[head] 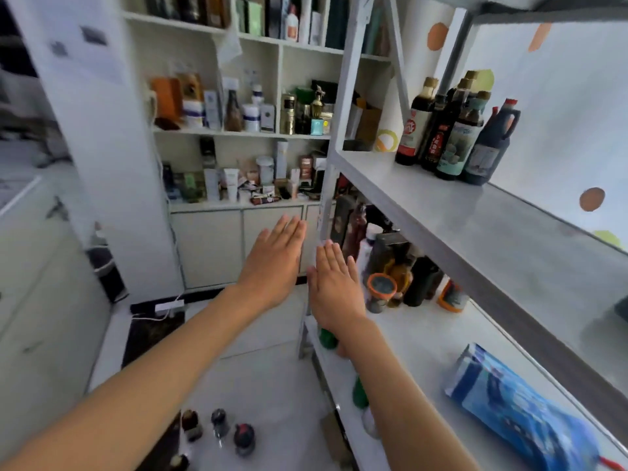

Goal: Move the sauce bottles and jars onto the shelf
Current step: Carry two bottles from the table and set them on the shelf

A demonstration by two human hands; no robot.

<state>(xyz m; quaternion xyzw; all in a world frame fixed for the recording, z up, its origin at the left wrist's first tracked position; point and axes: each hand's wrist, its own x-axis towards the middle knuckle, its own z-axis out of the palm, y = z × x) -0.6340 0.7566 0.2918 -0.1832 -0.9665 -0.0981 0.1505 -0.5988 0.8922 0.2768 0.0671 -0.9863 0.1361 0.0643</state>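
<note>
Both my left hand (275,263) and right hand (334,283) hang flat, fingers straight, grasping nothing. Bottles on the floor (221,431) await; I judge a hasty reach could topple them.

The right forearm (401,385) covers most of a green-capped bottle (328,338) below the shelf edge, and a second green bottle (359,393) shows only as a sliver beside it. On the lower shelf board (418,338), dark bottles (419,282) crowd under the board above — their tops are hidden and labels unreadable. A blue packet (523,413) runs off the bottom right corner. On the floor, small dark-capped bottles (219,426) are blurred, and one (178,463) is cut by the bottom edge. The labels of the upper sauce bottles (452,137) are too soft to read. Both arms leave the frame at the bottom.
</note>
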